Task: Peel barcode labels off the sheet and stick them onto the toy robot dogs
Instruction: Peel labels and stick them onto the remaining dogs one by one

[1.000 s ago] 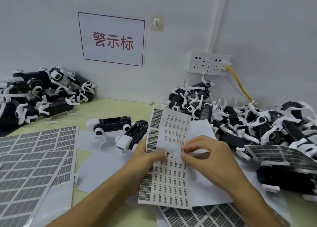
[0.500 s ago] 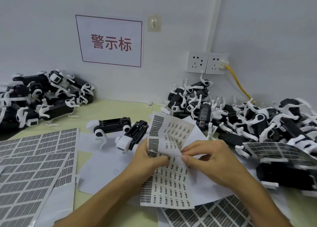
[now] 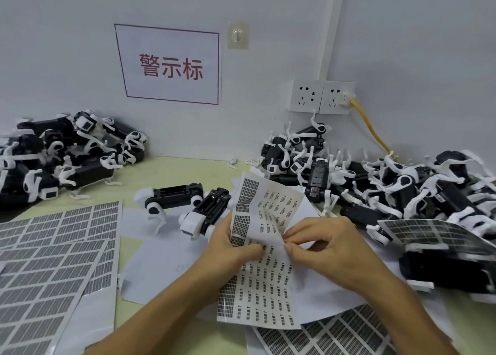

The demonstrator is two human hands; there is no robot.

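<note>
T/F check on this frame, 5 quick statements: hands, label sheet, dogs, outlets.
1. Both hands hold the label sheet. True: the left hand and right hand pinch it mid-sheet.
2. The sheet lies flat on the table. False: its upper half is bent up.
3. Two dogs lie apart from the piles, just beyond the left hand. True.
4. Both wall outlets are free. False: the right one has a plug with a yellow cable.
5. Dogs are piled only on the right. False: there is a left pile and a right pile.
</note>
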